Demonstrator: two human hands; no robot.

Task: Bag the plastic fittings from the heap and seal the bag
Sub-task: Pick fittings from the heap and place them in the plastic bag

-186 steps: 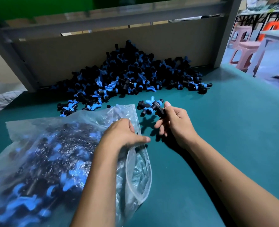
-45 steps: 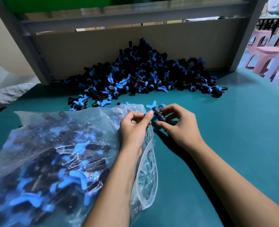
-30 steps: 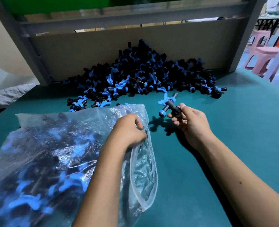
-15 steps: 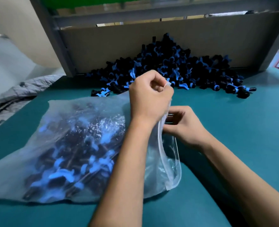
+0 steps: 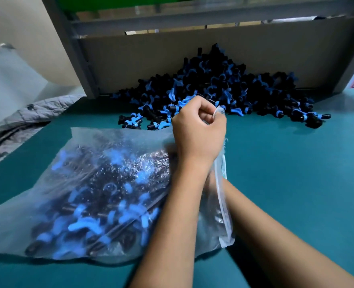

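Note:
A clear plastic bag point(image 5: 101, 183), packed with black and blue plastic fittings, lies on the green table point(image 5: 296, 173) at the left. My left hand point(image 5: 199, 132) grips the upper edge of the bag's mouth and holds it lifted. My right forearm point(image 5: 265, 225) reaches into the bag's mouth on the right side. The right hand itself is hidden behind my left wrist and the plastic. The heap of loose fittings point(image 5: 224, 86) sits against the back board, just beyond my left hand.
A cardboard back board point(image 5: 151, 59) and a grey metal frame post point(image 5: 74, 53) close off the far side of the table. Grey quilted cloth point(image 5: 26, 115) and a white sheet point(image 5: 9, 80) lie off the left edge.
My right hand took a fitting from the table into the bag's mouth and has gone deeper out of sight. My left hand lifted the bag's edge higher.

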